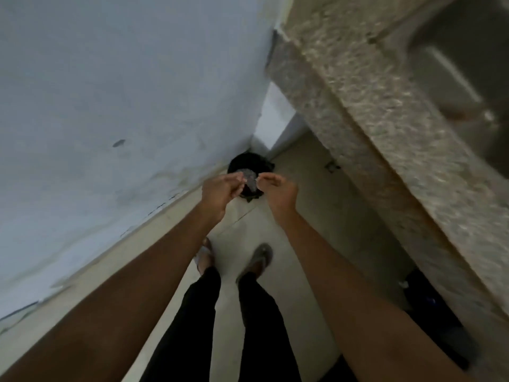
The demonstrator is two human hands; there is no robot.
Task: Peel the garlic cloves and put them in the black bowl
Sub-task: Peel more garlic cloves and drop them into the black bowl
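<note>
Garlic skins [250,178], pale and flaky, between both hands' [220,193] fingertips over a round black bin [242,162].

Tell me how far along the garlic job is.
Done: cannot tell; no cloves or black bowl in view. In hand: left hand and right hand hang over a black bin on the floor, beside the granite counter; pale scraps, perhaps peel, lie inside. Left: unclear from this view.

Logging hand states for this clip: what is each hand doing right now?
Left hand: fingers curled above the black floor bin; contents cannot be told.
Right hand: open, cupped, nothing visible in it.
</note>
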